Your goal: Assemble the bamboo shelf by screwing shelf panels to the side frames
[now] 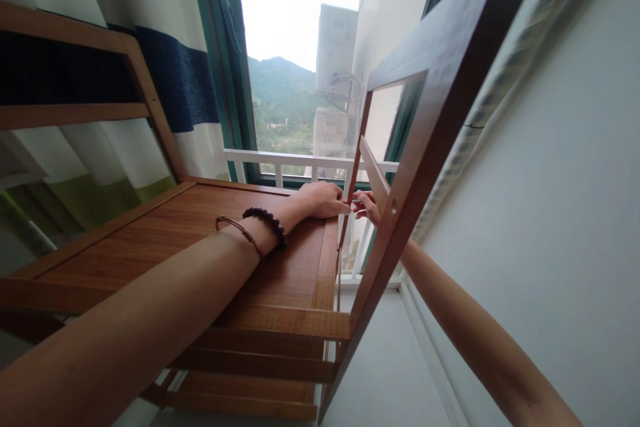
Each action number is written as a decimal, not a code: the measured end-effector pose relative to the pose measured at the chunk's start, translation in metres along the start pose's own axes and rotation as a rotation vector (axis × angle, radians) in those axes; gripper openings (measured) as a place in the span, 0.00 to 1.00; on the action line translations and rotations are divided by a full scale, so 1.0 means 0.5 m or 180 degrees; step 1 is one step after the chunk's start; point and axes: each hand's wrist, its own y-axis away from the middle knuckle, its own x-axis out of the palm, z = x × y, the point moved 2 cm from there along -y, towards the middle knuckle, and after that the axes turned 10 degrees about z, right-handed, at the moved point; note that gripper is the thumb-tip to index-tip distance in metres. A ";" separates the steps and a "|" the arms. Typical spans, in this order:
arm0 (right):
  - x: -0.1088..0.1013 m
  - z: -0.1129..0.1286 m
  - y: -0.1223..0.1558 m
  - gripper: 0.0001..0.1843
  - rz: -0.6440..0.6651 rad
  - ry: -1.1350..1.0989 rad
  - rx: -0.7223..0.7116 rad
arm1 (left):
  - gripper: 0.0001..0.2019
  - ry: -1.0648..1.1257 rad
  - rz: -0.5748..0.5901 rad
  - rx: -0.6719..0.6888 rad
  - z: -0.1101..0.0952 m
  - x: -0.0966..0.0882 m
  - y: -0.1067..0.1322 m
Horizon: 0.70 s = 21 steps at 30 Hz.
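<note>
A wooden shelf unit [210, 240] fills the lower left, its flat brown panel running toward the window. A dark wooden side frame [425, 127] leans against its right edge. My left hand [325, 200] lies over the panel's far corner with the fingers curled at the edge where the frame meets it. That wrist carries a dark bead bracelet [267, 223] and a thin bangle [240, 230]. My right hand [367, 205] reaches from behind the frame and pinches something small at the same joint; I cannot make out what.
A green-framed window [225, 67] with a white railing [280, 159] stands straight ahead. A striped curtain [170, 73] hangs at the left behind another wooden frame [75, 73]. A white wall [560, 200] closes the right side, with white floor [385, 360] below.
</note>
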 end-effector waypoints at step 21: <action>0.024 0.142 0.142 0.18 0.0358 0.0059 -0.0399 | 0.21 -0.0205 0.0054 0.0015 0.018 0.008 -0.027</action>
